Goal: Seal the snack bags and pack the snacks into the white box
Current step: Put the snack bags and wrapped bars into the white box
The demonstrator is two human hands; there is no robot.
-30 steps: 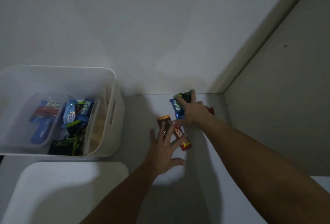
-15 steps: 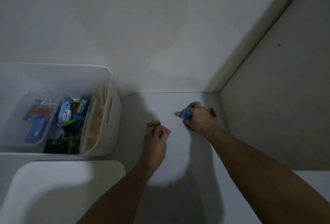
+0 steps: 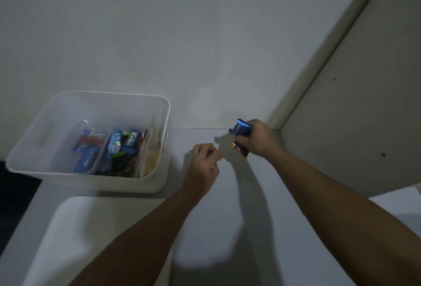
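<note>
White box point(image 3: 157, 185) at left on the pale worktop point(image 3: 227, 217), blue and dark snack packs point(image 3: 124, 146) piled inside, left hand point(image 3: 204, 162) curled around a red-orange snack point(image 3: 218, 155), right hand point(image 3: 256, 137) near the corner gripping a blue snack pack point(image 3: 240, 127) and an orange-brown one point(image 3: 239, 147)

The white box point(image 3: 157, 183) sits open on the table's left side, holding blue packets point(image 3: 127, 143) printed "Kelps" and other wrapped snacks heaped toward its right half. A shiny blue snack packet point(image 3: 241, 127) and a brown-orange one point(image 3: 239, 148) are bunched together, raised off the surface near the back corner. A small red-orange wrapped snack point(image 3: 218, 155) lies tilted just left of them, between them and the box.
</note>
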